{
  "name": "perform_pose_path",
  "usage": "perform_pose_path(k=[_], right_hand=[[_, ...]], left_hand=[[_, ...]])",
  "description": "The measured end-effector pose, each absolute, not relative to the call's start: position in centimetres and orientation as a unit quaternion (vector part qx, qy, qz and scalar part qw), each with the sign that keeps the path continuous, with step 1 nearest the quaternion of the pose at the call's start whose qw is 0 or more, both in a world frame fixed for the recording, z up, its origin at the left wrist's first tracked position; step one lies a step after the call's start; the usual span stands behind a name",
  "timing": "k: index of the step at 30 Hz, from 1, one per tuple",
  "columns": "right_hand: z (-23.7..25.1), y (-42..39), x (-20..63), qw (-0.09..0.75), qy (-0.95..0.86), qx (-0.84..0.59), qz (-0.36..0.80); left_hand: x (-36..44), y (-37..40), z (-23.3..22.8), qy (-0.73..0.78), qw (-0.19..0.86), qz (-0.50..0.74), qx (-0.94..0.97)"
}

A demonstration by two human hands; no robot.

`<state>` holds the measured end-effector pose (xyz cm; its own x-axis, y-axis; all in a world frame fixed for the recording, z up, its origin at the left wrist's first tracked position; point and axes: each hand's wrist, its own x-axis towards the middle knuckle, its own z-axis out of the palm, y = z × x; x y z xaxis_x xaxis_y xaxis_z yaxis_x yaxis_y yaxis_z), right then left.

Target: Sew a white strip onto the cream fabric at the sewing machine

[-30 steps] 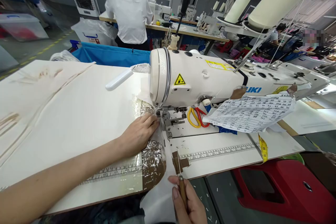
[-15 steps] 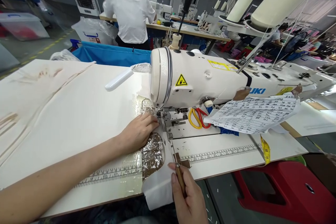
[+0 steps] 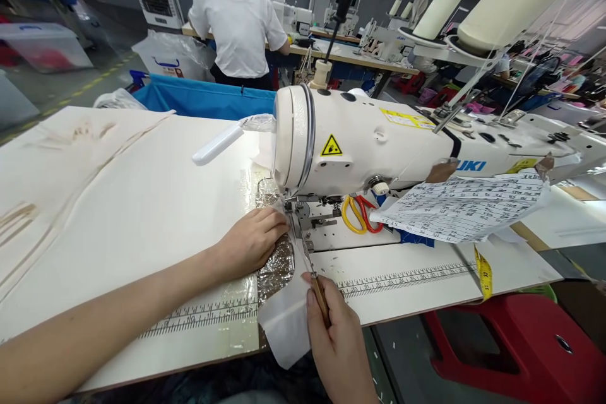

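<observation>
My right hand grips an awl by its wooden handle; the thin metal shaft points up and left toward the presser foot. My left hand rests by the needle area with fingers curled together, pressing on a white fabric piece. That fabric runs from under the machine head and droops over the table's front edge between my hands. My left fingertips are partly hidden. Beneath lies a taped brown patch on the table. The white sewing machine stands over the work.
Yellow- and red-handled scissors lie behind the needle area. A handwritten paper sheet hangs off the machine. A yellow tape measure droops over the front edge. A red stool stands right. A blue cloth bin and a person are beyond.
My right hand and the awl have moved forward, closer to the presser foot. The loose end of the white fabric has shifted slightly forward. My left hand stays nearly in place.
</observation>
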<state>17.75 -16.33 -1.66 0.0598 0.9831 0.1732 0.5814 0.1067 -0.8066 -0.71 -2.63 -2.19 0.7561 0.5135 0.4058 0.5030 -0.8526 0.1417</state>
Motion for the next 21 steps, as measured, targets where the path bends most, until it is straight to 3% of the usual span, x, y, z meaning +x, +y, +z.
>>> perform_pose_path(k=[11, 21], right_hand=[[-1.4, -14.6, 17.4, 0.363, -0.687, -0.596, 0.205], [-1.8, -13.6, 17.1, 0.354, -0.714, -0.585, 0.151]], left_hand=[[-0.9, -2.6, -1.9, 0.268, 0.017, 0.243, 0.932], [-0.6, -2.7, -1.8, 0.31, -0.028, 0.152, 0.938]])
